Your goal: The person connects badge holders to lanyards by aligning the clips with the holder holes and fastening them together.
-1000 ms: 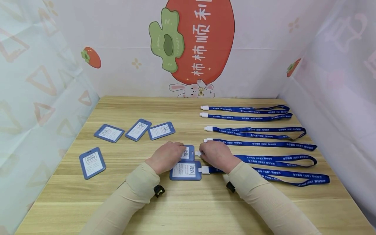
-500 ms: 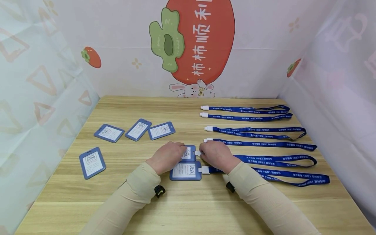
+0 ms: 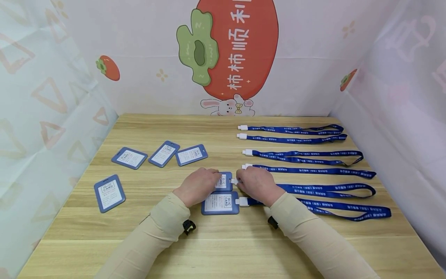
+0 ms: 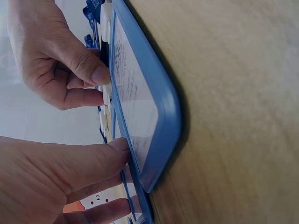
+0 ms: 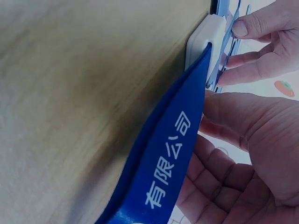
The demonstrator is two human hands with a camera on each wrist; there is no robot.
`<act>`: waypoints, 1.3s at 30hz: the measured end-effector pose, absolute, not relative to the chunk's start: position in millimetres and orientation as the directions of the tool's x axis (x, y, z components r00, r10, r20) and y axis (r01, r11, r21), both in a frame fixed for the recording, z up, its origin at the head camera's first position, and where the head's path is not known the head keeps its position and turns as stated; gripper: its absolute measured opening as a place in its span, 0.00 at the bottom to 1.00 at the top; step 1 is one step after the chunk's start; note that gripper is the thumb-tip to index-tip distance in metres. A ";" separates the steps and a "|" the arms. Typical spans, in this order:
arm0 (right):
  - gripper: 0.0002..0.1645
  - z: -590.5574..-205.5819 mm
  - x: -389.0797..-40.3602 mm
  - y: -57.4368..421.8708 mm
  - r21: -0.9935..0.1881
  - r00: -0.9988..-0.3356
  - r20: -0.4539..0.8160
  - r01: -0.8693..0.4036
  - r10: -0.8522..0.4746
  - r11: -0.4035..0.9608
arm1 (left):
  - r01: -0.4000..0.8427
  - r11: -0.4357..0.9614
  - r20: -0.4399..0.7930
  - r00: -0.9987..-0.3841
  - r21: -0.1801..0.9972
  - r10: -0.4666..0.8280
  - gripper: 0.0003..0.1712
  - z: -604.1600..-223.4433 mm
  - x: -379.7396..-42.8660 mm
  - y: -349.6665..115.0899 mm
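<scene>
My left hand (image 3: 198, 186) grips a blue ID card holder (image 3: 224, 181) lying sideways on the table, its slotted end facing right. The thumb lies along the near edge in the left wrist view. At that slotted end, my right hand (image 3: 258, 185) pinches the white clip (image 3: 234, 181) of a blue lanyard (image 3: 327, 190); whether the clip is through the slot cannot be made out. Just in front lies a second card holder (image 3: 220, 203), with another lanyard's white clip (image 5: 205, 42) at its slot. In the right wrist view, that lanyard's blue strap (image 5: 163, 158) partly hides my right hand.
Several loose card holders lie at the left, including one card holder (image 3: 109, 193) nearer the front and another card holder (image 3: 191, 155) farther back. More lanyards (image 3: 306, 155) stretch in rows across the right side, clips leftward. Cloth walls (image 3: 146, 89) enclose the wooden table (image 3: 223, 248).
My left hand and its card holder have shifted slightly right, closer to the clip in my right hand. The right hand and the other things look unmoved.
</scene>
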State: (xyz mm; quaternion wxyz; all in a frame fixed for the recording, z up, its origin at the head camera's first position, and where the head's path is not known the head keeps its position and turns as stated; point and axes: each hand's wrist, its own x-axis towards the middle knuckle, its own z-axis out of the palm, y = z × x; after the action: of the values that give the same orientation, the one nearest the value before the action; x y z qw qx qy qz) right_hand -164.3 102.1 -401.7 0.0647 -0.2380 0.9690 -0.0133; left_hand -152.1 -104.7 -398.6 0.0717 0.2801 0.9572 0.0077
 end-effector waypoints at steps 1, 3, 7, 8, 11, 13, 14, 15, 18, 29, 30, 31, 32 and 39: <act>0.11 -401.6 -164.0 102.1 -0.058 -0.878 -0.118 -0.460 -0.464 0.886 | 0.534 0.844 -0.130 -0.834 0.057 0.537 0.21 -398.6 -152.1 -104.9; 0.11 -401.5 -163.8 101.8 -0.067 -0.878 -0.118 -0.458 -0.463 0.886 | 0.532 0.845 -0.128 -0.835 0.059 0.535 0.21 -398.4 -152.0 -105.2; 0.11 -400.6 -163.8 100.3 -0.074 -0.879 -0.125 -0.454 -0.460 0.888 | 0.525 0.849 -0.131 -0.839 0.057 0.528 0.22 -397.6 -151.9 -105.2; 0.11 -400.4 -163.8 99.9 -0.076 -0.880 -0.126 -0.452 -0.458 0.889 | 0.523 0.851 -0.132 -0.841 0.058 0.525 0.22 -397.5 -152.0 -105.2; 0.11 -400.3 -164.3 99.1 -0.076 -0.879 -0.126 -0.453 -0.460 0.888 | 0.515 0.855 -0.136 -0.844 0.062 0.518 0.22 -397.1 -152.1 -105.0; 0.11 -400.1 -164.4 98.7 -0.075 -0.878 -0.122 -0.457 -0.462 0.887 | 0.510 0.857 -0.138 -0.846 0.067 0.515 0.22 -397.1 -152.3 -104.9; 0.11 -400.0 -164.4 98.6 -0.075 -0.878 -0.120 -0.458 -0.464 0.886 | 0.510 0.858 -0.138 -0.847 0.069 0.514 0.22 -397.1 -152.3 -104.9; 0.11 -400.1 -164.5 98.5 -0.075 -0.877 -0.117 -0.460 -0.466 0.885 | 0.509 0.858 -0.137 -0.847 0.069 0.514 0.23 -397.2 -152.5 -104.9; 0.10 -400.0 -164.5 98.5 -0.078 -0.875 -0.101 -0.467 -0.473 0.881 | 0.508 0.858 -0.131 -0.848 0.071 0.513 0.23 -397.5 -153.3 -104.9; 0.08 -401.1 -164.4 97.1 -0.100 -0.879 -0.079 -0.462 -0.470 0.881 | 0.510 0.854 -0.102 -0.849 0.100 0.519 0.23 -398.6 -153.9 -105.8; 0.08 -401.3 -164.2 96.8 -0.100 -0.880 -0.082 -0.459 -0.467 0.883 | 0.510 0.854 -0.099 -0.849 0.103 0.519 0.23 -398.9 -153.8 -106.0; 0.09 -401.3 -164.2 96.5 -0.098 -0.881 -0.084 -0.457 -0.465 0.884 | 0.511 0.853 -0.097 -0.849 0.104 0.520 0.23 -398.8 -153.7 -106.0; 0.09 -401.3 -164.0 96.3 -0.099 -0.883 -0.085 -0.454 -0.462 0.885 | 0.511 0.853 -0.095 -0.849 0.105 0.520 0.23 -398.8 -153.5 -106.1; 0.09 -402.1 -163.6 96.1 -0.105 -0.884 -0.078 -0.453 -0.461 0.886 | 0.515 0.849 -0.074 -0.848 0.120 0.525 0.22 -400.8 -153.1 -106.8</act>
State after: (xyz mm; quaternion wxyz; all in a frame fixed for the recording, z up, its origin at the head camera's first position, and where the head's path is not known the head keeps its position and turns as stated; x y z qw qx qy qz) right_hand -163.6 96.1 -402.1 0.0505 -0.2355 0.9697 -0.0417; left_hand -153.1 -106.8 -400.8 0.0520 0.2709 0.9600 0.0476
